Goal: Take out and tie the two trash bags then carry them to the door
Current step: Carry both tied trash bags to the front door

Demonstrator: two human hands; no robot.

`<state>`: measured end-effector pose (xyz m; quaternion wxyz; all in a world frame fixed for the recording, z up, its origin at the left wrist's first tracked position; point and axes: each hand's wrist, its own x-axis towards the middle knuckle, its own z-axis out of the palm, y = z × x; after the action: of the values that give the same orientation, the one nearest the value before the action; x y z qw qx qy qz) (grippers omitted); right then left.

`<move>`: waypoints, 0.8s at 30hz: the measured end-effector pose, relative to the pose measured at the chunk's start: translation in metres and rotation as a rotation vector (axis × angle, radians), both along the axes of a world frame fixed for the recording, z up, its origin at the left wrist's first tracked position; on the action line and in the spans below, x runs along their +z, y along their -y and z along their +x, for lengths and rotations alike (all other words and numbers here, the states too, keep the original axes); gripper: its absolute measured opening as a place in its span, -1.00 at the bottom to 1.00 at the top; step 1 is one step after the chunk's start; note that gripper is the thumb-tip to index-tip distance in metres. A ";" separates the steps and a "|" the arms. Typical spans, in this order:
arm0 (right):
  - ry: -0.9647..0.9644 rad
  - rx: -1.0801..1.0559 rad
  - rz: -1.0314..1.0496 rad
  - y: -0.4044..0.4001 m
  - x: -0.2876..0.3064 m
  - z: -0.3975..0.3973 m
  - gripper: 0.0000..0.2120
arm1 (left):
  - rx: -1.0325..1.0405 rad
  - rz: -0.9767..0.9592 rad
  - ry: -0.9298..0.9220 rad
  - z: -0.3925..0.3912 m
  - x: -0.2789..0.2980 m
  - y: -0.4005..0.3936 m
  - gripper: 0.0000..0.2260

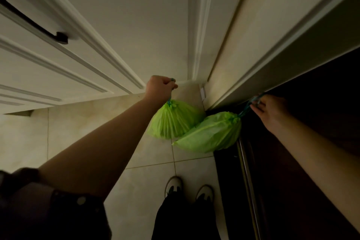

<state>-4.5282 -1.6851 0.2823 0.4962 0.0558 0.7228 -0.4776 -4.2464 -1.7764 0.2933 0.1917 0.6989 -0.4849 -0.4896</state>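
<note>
Two bright green trash bags hang at the corner ahead of me, both drawn tight at the top with blue drawstrings. My left hand point(158, 86) is shut on the drawstring of the left bag point(173, 120), which hangs just above the tiled floor. My right hand point(270, 110) grips the blue string of the right bag point(210, 134). That bag tilts to the left and touches the left bag. Both arms are stretched forward.
A white panelled door point(120, 25) with a black handle point(33, 23) fills the left and middle. A white door frame point(263, 45) runs up on the right, with dark wooden panelling point(302, 171) beside it. Beige floor tiles point(87, 128) lie below; my two shoes point(189, 189) stand near the bottom.
</note>
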 end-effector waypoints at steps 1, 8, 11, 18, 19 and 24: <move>-0.012 0.004 0.003 0.003 0.001 -0.004 -0.76 | -0.006 -0.015 0.014 -0.003 0.000 0.005 -0.82; -0.121 -0.049 0.026 0.012 0.004 -0.025 -0.76 | -0.020 -0.078 0.032 -0.023 0.003 0.026 -0.78; -0.156 -0.012 0.018 0.012 0.005 -0.022 -0.75 | -0.051 -0.090 0.036 -0.025 0.002 0.024 -0.89; -0.148 0.194 0.098 0.003 0.003 -0.010 -0.77 | -0.198 -0.065 0.160 -0.020 -0.003 0.013 -0.82; -0.131 0.218 0.100 0.001 0.004 -0.007 -0.78 | -0.199 -0.070 0.169 -0.019 -0.004 0.011 -0.82; -0.111 0.393 0.120 -0.012 0.008 0.007 -0.80 | -0.164 -0.090 0.202 -0.010 -0.002 -0.002 -0.77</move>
<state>-4.5215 -1.6734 0.2900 0.5349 -0.0832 0.7732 -0.3303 -4.2562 -1.7746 0.2914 0.1323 0.6933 -0.5788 -0.4083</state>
